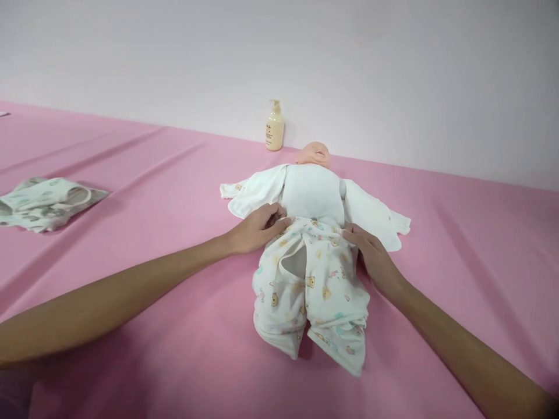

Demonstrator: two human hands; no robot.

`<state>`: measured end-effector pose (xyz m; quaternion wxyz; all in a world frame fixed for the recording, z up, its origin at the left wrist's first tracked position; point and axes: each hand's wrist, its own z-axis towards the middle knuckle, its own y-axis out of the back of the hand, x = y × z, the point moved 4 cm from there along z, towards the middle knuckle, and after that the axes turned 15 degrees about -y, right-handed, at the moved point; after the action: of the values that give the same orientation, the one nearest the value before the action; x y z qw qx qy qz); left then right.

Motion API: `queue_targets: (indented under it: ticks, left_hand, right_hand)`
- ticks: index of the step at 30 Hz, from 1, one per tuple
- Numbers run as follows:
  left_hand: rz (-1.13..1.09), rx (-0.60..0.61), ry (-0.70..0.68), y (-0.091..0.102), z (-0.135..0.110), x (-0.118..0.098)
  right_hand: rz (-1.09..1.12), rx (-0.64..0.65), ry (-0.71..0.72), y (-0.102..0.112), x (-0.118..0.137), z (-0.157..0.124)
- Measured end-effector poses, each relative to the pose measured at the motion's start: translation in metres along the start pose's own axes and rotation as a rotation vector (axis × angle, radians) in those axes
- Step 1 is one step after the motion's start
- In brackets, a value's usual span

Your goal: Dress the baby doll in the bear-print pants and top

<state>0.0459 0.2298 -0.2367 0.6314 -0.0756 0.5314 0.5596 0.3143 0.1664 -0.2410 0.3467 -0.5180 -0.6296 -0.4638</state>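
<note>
The left hand (pixel 257 228) has its fingers curled, thumb and index clamped on one side of the waistband (pixel 317 223) of the white fabric baby trousers with bear prints (pixel 325 279). The right hand (pixel 379 262) has its fingers together, touching the opposite side; from here I cannot tell whether they pinch. The trousers lie over the lower body of a peach-headed, white-bodied baby doll (pixel 312 195), on a smooth pink cloth (pixel 174 326). A white long-sleeved cloth top (pixel 262 189) spreads open at both sides of the torso.
</note>
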Motion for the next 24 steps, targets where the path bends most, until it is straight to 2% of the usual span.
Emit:
queue_targets:
  ticks: [3,6,10,13,20,22,24]
  left_hand:
    - [-0.038,-0.012,0.052,-0.004,-0.005,-0.007]
    - [-0.273,-0.093,0.171,-0.012,-0.010,-0.010]
    - [-0.636,-0.212,0.222,-0.022,-0.011,-0.013]
    - [-0.725,-0.223,0.202,-0.025,-0.010,-0.011]
    - [-0.529,-0.084,0.130,-0.014,-0.006,-0.007]
    - [-0.396,-0.038,0.094,-0.006,-0.004,-0.008]
    - [-0.165,-0.012,0.026,0.003,-0.001,-0.011]
  right_hand:
    - [0.249,0.005,-0.068,-0.004,-0.006,-0.003]
    - [0.422,0.056,-0.133,-0.010,-0.005,-0.004]
    - [0.530,0.205,-0.137,-0.019,-0.001,-0.006]
    - [0.563,0.259,-0.123,-0.022,0.000,-0.006]
    - [0.436,0.169,-0.026,-0.009,0.002,-0.002]
    - [0.327,0.121,0.005,-0.002,0.003,0.000]
    - [0.148,0.004,0.088,0.006,0.007,0.001]
